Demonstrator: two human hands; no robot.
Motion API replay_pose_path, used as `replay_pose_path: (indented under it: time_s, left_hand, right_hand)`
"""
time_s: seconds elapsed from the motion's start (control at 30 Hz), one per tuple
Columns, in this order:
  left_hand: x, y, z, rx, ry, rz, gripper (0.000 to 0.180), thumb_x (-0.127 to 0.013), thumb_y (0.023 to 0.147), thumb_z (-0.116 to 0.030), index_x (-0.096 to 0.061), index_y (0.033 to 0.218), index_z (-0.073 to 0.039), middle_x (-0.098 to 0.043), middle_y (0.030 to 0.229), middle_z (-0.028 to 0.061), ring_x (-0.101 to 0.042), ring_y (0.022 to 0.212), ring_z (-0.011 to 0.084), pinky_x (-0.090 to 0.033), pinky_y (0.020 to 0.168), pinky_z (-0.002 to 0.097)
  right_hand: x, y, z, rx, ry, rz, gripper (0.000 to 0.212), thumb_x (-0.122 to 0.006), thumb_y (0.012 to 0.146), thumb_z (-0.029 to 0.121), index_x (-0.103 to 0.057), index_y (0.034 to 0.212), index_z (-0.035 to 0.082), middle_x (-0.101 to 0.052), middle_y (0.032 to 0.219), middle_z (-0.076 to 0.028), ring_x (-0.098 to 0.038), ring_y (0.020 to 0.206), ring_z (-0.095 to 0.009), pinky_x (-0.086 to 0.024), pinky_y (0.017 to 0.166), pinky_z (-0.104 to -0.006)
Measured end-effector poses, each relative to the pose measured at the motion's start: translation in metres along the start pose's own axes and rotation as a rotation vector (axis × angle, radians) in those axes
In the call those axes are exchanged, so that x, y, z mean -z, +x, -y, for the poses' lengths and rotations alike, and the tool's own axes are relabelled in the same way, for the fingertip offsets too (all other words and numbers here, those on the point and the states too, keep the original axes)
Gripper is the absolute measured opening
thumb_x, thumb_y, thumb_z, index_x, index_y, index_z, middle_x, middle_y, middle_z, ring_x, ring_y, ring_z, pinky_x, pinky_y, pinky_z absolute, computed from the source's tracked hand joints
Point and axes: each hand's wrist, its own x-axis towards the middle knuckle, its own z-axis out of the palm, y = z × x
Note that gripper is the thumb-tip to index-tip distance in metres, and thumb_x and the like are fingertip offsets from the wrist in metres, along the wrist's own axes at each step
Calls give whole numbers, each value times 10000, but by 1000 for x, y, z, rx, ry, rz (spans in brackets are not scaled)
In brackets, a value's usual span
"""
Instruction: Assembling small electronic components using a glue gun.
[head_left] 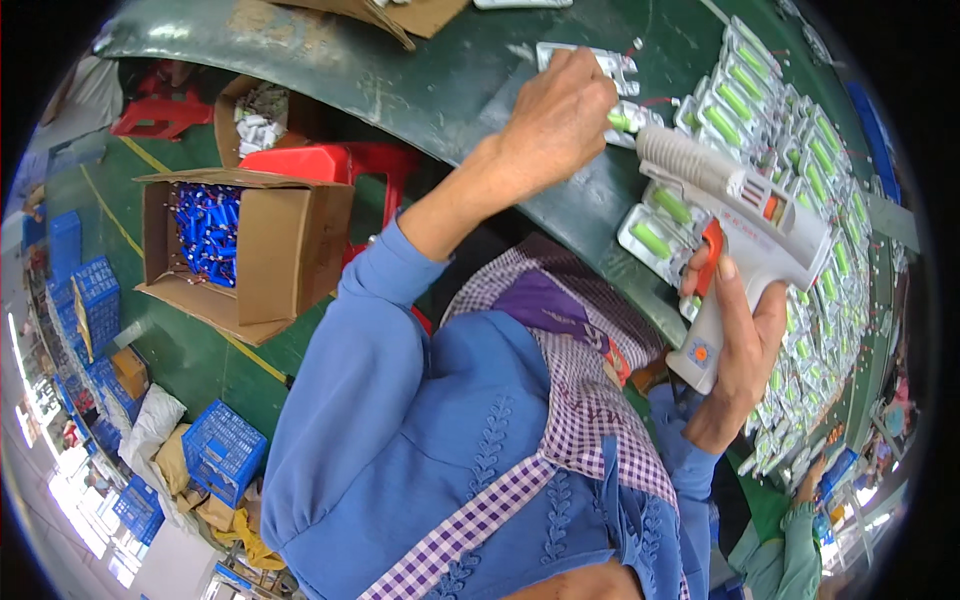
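Note:
My right hand (745,335) is wrapped round the handle of a white glue gun (740,205), its fingers at the orange trigger (711,255). The gun's ribbed front points up and left, its tip close to my left hand (560,115). That hand is closed over a white plastic casing (622,68), which shows on both sides of the fingers; the fingertips are hidden. Just below the gun lie white casings holding green cylinders (652,238). Many more casings with green cylinders (815,165) cover the right side of the dark green table (400,85).
An open carton (270,255) of blue cylinders with wires stands left of me, beside a red stool (330,160). Behind it, another box (262,115) holds white parts. Blue crates (225,450) stand at lower left. Another person's green sleeve (795,550) shows at lower right.

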Motion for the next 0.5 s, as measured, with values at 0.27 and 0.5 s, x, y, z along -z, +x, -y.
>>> replay_pose_path:
  time_s: [0.27,0.5]
  left_hand:
    - [16,14,21,-37,-24,-309,163,-687,756,-10,-590,885,-1,-571,845,154,-568,808,374,-471,711,442]
    - [42,39,50,61,350,-320,95,-659,761,-28,-637,812,49,-575,922,198,-573,914,368,-507,728,459]
  right_hand:
    - [2,-10,-1,52,267,-78,525,-515,924,115,-327,1359,-114,-572,1200,-312,-594,1119,-413,-448,1003,-485]
    - [16,-3,-9,58,453,-26,506,-465,969,147,-305,1362,-128,-533,1231,-347,-571,1140,-443,-457,1001,-522]
